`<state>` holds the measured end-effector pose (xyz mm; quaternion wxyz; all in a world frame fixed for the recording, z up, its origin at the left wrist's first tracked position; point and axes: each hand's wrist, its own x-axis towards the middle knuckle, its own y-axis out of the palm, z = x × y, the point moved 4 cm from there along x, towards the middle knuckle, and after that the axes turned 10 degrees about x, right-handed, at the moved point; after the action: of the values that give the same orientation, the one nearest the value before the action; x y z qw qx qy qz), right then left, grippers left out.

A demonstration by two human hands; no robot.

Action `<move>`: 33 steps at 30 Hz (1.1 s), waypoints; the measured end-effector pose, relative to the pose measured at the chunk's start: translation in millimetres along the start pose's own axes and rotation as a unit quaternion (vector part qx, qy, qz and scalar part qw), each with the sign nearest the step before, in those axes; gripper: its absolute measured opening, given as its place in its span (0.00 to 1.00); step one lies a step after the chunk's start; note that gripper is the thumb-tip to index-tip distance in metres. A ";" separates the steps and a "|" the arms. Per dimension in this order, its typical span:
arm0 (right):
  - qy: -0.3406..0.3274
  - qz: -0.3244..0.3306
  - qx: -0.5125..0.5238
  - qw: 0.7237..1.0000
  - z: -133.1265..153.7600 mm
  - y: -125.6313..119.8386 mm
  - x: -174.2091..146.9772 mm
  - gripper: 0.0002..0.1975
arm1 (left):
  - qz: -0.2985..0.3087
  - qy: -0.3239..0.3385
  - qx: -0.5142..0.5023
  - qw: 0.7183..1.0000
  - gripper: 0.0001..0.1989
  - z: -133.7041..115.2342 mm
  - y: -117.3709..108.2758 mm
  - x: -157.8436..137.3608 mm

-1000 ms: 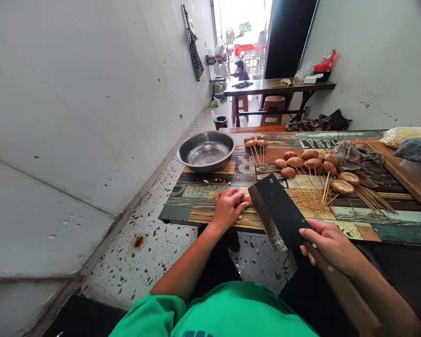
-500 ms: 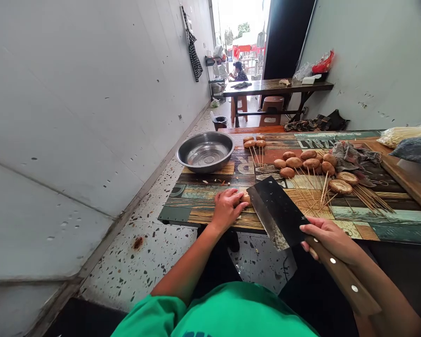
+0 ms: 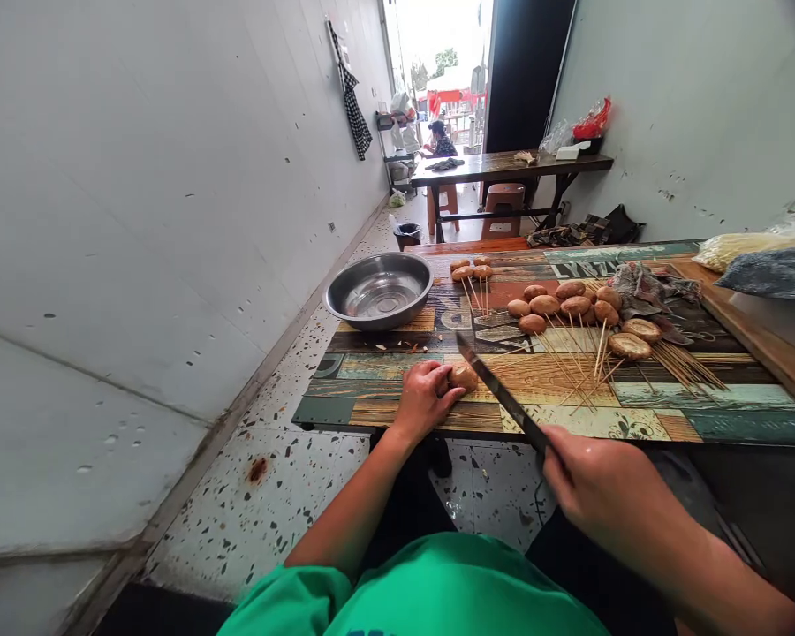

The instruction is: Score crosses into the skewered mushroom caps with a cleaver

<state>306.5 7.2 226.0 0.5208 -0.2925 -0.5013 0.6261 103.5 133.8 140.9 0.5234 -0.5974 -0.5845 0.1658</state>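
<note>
My left hand (image 3: 424,393) rests at the table's near edge, its fingers closed around the side of a brown mushroom (image 3: 465,379). In my right hand (image 3: 593,473) is a cleaver (image 3: 507,397), its blade turned edge-on to me. The tip of the blade is just right of the mushroom; whether they touch I cannot tell. The cleaver's handle is hidden inside my fist. To the right lies a group of brown mushrooms (image 3: 574,306) on wooden skewers (image 3: 576,353). Two mushrooms (image 3: 629,345) there show pale undersides.
A steel basin (image 3: 379,291) stands at the table's left end, with small scraps before it. Behind is a small cluster of skewered mushrooms (image 3: 462,273). Grey cloth (image 3: 642,287), loose skewers (image 3: 689,367) and a wooden board (image 3: 761,336) lie right. A person (image 3: 442,141) sits far back.
The cleaver has turned from showing its broad face to standing edge-on, and my right hand has rolled over with it. My left hand stays on the mushroom. The view has shifted slightly.
</note>
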 end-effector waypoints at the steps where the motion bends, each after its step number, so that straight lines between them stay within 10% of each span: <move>1: -0.027 0.006 -0.050 0.998 9.6 3.6 -3.3 0.14 | 0.001 0.004 0.000 1.000 0.16 -0.4 -0.5 -0.7; 9: -0.084 -0.008 -0.190 0.978 44.8 11.3 -7.2 0.18 | 0.004 0.012 -0.004 1.000 0.10 0.0 -2.7 -5.2; 21: -0.001 0.157 -0.191 0.969 53.8 7.0 2.9 0.21 | -0.011 0.014 -0.008 1.000 0.06 0.6 -1.6 -4.2; 33: -0.005 0.135 -0.230 0.964 69.7 15.4 14.3 0.22 | -0.006 0.032 0.000 0.999 0.09 1.8 1.4 -2.3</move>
<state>234.9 -1.1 236.6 0.3477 -0.4663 -0.5900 0.5601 102.2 132.9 138.1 0.5429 -0.5987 -0.5713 0.1432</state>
